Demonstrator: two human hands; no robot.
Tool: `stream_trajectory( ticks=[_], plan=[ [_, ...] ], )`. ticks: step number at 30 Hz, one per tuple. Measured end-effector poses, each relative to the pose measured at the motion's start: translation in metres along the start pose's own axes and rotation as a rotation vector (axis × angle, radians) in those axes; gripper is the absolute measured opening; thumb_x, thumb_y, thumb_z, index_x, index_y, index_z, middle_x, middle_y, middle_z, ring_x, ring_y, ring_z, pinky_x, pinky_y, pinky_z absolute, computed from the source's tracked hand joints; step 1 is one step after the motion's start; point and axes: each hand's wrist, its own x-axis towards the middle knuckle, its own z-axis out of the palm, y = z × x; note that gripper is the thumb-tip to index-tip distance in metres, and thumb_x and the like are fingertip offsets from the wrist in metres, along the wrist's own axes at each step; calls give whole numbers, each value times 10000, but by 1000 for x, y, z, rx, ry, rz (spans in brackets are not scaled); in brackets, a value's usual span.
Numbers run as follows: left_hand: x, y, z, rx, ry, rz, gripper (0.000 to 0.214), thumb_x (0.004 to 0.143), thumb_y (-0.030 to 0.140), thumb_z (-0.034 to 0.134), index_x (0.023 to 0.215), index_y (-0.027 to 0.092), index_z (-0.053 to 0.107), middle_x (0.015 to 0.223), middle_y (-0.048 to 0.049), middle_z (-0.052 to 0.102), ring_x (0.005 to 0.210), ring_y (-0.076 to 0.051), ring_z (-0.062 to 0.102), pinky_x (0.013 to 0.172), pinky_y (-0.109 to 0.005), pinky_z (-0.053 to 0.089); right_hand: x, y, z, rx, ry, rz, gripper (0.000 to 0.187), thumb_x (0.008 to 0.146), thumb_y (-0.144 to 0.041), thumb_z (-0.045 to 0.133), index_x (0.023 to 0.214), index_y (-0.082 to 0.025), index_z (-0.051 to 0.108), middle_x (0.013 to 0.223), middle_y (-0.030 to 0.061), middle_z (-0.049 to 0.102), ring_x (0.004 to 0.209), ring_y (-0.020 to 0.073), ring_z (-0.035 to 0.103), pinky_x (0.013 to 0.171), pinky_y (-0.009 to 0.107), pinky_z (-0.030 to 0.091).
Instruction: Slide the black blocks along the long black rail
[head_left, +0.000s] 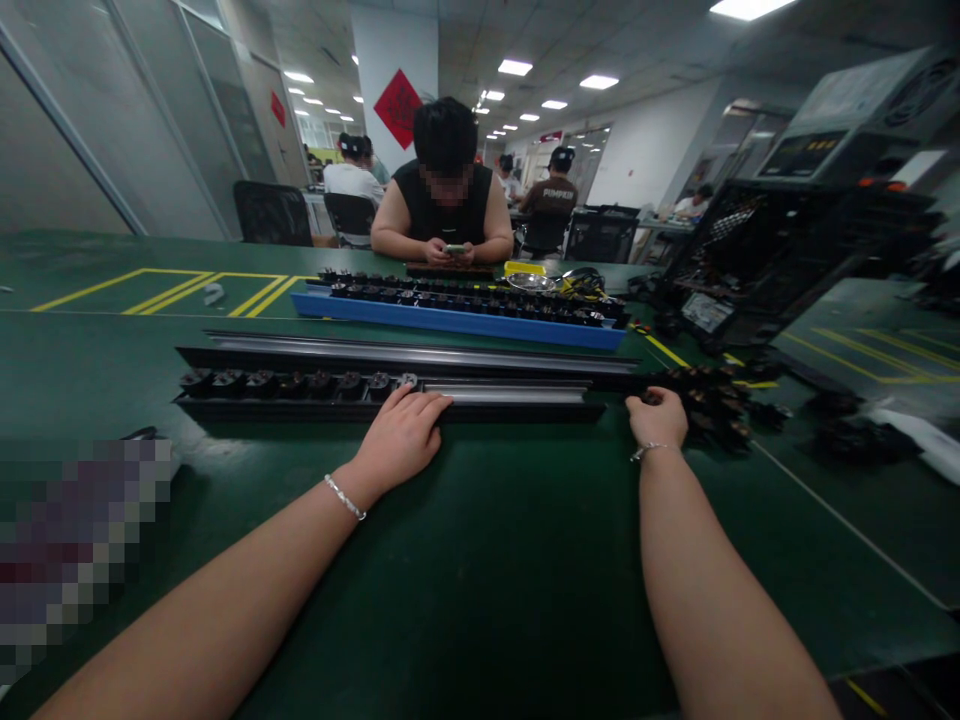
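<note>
A long black metal rail (510,410) lies across the green table, its left part filled with a row of round black modules (289,382) and its right part showing a bare silvery channel. My left hand (401,430) rests over the rail at the last module of the row, fingers stretched out and a little apart. To the right of the rail's end, my right hand (660,415) is closed around a small black part, mostly hidden by the fingers. That hand is at the edge of a pile of black parts (712,400). Directly behind lies a second black rail (420,353).
A blue tray (457,322) filled with black modules stands farther back. Across the table (480,560) a person (442,190) holds a phone. At right stands a dark equipment frame (750,250) with a grey box on top; a blurred-out object (75,540) lies at left.
</note>
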Motion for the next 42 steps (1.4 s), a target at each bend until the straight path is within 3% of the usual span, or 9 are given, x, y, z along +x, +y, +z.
stream_trajectory(
  ticks=[3, 11, 17, 20, 22, 26, 29, 35, 42],
  plan=[
    [0, 0, 0, -8, 5, 0, 446, 809, 174, 428, 1246, 206, 515, 1214, -71, 613, 1125, -206, 554, 1088, -446, 282, -4, -7, -6, -58, 9, 122, 404, 621, -301, 586, 1007, -181, 606, 921, 101, 630, 860, 255, 580, 814, 398, 457],
    [-1, -1, 0, 1, 4, -3, 449, 805, 178, 435, 1247, 201, 510, 1222, -66, 604, 1144, -208, 534, 1093, -441, 279, 5, 12, -14, -104, -11, 151, 416, 599, -235, 581, 1014, -218, 602, 909, 106, 625, 900, 292, 563, 827, 460, 441],
    [-1, 2, -2, 1, 43, -34, 416, 796, 185, 455, 1202, 192, 548, 1219, -73, 601, 1194, -234, 479, 1063, -427, 315, 7, 24, -26, -201, 124, 67, 426, 643, -157, 505, 1050, -199, 623, 991, 143, 612, 971, 314, 539, 828, 492, 431],
    [-1, 5, -3, 11, 119, -125, 426, 793, 199, 467, 1214, 200, 536, 1297, -71, 547, 1244, -250, 423, 1060, -432, 306, 1, 9, -27, -235, 242, -12, 411, 680, -140, 453, 1047, -162, 636, 1071, 167, 599, 1046, 330, 503, 861, 516, 406],
    [0, 5, -4, 47, 202, -239, 453, 801, 235, 471, 1250, 185, 498, 1344, -92, 499, 1284, -267, 372, 1082, -459, 256, -5, -8, -23, -213, 267, -143, 393, 710, -147, 431, 1047, -131, 632, 1097, 168, 602, 1062, 306, 501, 912, 488, 389],
    [0, 0, -4, 138, 291, -451, 495, 812, 325, 462, 1253, 100, 464, 1387, -176, 418, 1362, -320, 227, 1107, -555, 107, -27, -45, -7, -108, 101, -531, 362, 779, -191, 399, 1056, -114, 619, 1097, 147, 623, 1060, 245, 519, 977, 413, 356],
    [0, -6, -4, 170, 256, -493, 419, 818, 343, 446, 1156, 109, 531, 1437, -185, 347, 1390, -339, 141, 1092, -603, 66, -50, -65, 7, -115, -48, -688, 379, 834, -275, 387, 1098, -133, 618, 1200, 128, 591, 1158, 243, 467, 1010, 408, 326],
    [-1, -9, -4, 176, 205, -435, 349, 838, 344, 429, 1076, 144, 586, 1454, -141, 343, 1396, -324, 139, 1102, -575, 112, -74, -75, 20, -235, -285, -660, 422, 903, -344, 322, 1213, -208, 576, 1307, 58, 542, 1245, 237, 408, 1043, 460, 270],
    [1, -8, -2, 124, 179, -367, 359, 841, 312, 428, 1119, 153, 590, 1284, -128, 550, 1380, -288, 217, 1115, -535, 122, -69, -74, 19, -246, -322, -642, 435, 907, -361, 322, 1234, -207, 565, 1325, 47, 528, 1258, 230, 399, 1039, 435, 283]
  ],
)
